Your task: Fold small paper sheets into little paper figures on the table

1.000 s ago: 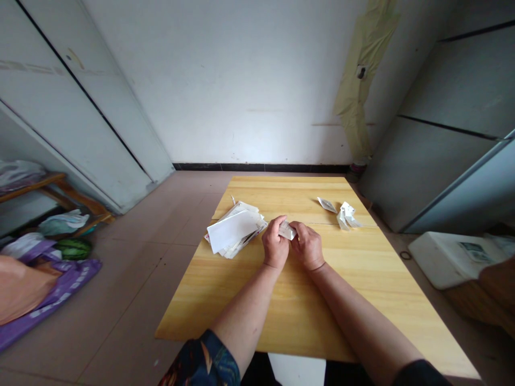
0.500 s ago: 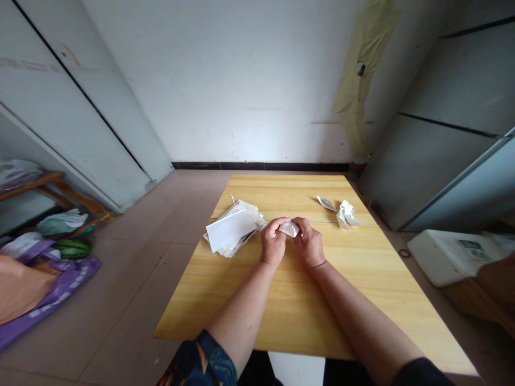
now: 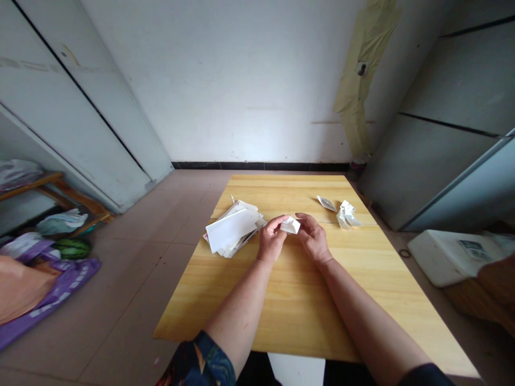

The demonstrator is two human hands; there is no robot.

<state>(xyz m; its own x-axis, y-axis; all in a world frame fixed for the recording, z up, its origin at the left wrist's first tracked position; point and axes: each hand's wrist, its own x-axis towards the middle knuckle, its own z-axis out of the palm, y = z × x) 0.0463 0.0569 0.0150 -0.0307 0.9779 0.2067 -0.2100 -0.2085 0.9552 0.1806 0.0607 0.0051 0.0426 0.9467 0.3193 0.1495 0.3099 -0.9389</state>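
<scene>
A small piece of folded white paper (image 3: 290, 225) stands up between my hands, above the middle of the table. My left hand (image 3: 272, 238) is closed on its left side, with thumb and fingers pinching it. My right hand (image 3: 314, 239) is just right of the paper, its fingers parted and curved towards it; no grip on the paper shows. Left of my left hand lies a loose stack of paper sheets (image 3: 231, 230) with a blank white sheet on top. Farther right are a flat folded paper (image 3: 326, 203) and a cluster of folded paper pieces (image 3: 346, 214).
The wooden table (image 3: 298, 305) stands before a white wall (image 3: 241, 80). A white box (image 3: 446, 257) sits on the right beside a grey cabinet (image 3: 446, 134). On the left floor are a purple bag (image 3: 60, 289), a watermelon (image 3: 71, 248) and a wooden rack (image 3: 76, 201).
My right hand has let go of the folded paper and moved slightly right. The paper has turned and its folds stand more open, while my left hand keeps hold of it.
</scene>
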